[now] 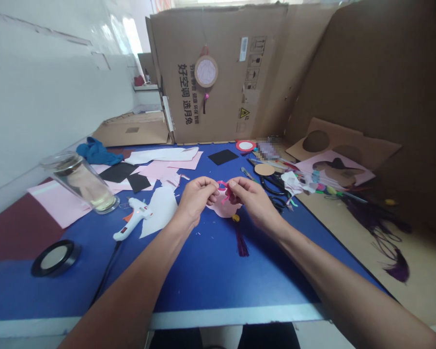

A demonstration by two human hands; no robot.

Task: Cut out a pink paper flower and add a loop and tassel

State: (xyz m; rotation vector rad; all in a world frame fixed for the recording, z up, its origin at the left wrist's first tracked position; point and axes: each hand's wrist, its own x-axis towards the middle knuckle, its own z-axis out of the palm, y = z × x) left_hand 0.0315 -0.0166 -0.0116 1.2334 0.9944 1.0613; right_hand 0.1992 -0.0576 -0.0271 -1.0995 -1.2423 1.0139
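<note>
Between my hands, over the middle of the blue table, is a bright pink cord (223, 185) bent into a small loop. My left hand (199, 196) pinches one side of it with thumb and forefinger. On the other side my right hand (245, 196) is closed on the same cord. Just below lies a pale pink paper disc (225, 208), partly hidden by my fingers. A yellow bead (236, 218) with a dark purple tassel (241, 244) hangs down from the disc's lower edge.
A white glue gun (133, 220) with a black cable lies left, near a glass of liquid (90, 189) and black tape (55, 258). Paper sheets (160, 169) spread behind. Pliers (272, 186), cords and beads lie right. A round ornament (206, 71) hangs on the cardboard.
</note>
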